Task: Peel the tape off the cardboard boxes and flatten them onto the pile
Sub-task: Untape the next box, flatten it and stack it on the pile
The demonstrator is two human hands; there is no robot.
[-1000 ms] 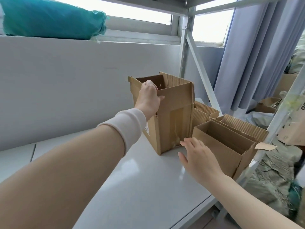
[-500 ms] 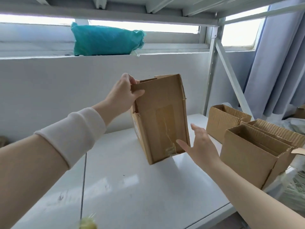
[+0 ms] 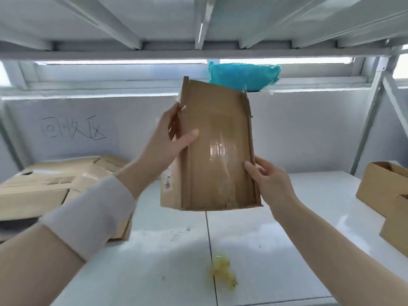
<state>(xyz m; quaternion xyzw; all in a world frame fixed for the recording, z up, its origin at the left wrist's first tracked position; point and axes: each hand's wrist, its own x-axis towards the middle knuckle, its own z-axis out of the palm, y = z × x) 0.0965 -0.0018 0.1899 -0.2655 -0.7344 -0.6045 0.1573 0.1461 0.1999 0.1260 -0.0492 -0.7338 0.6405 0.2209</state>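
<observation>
Box (image 3: 212, 151) is off the shelf (image 3: 287, 250), held up in the air between both hands, taped face turned toward the camera. My read: that's so the seam can be inspected and picked at.

Left hand (image 3: 167, 144) clamps the box's left edge. The thumb lies across the front face and the fingers wrap behind (fingertips hidden). It looks like the carrying grip.

Right hand (image 3: 269, 180) holds the lower right edge, fingers curled round it and one tip on the front face. That's a steadying hold, and it sits close to the tape's lower end.

Clear tape (image 3: 220, 151) runs down the middle of the face between the two hands, not yet lifted. The bottom end looks ragged, so it's probably the best spot to start the peel.

Flattened pile (image 3: 44, 188) sits below and outboard of the left forearm, the drop target once the box collapses. Crumpled tape wad (image 3: 221, 270) lies on the shelf under the hands. More open boxes (image 3: 384, 186) wait out past the right hand.

Risk: the tape could tear into strips.
</observation>
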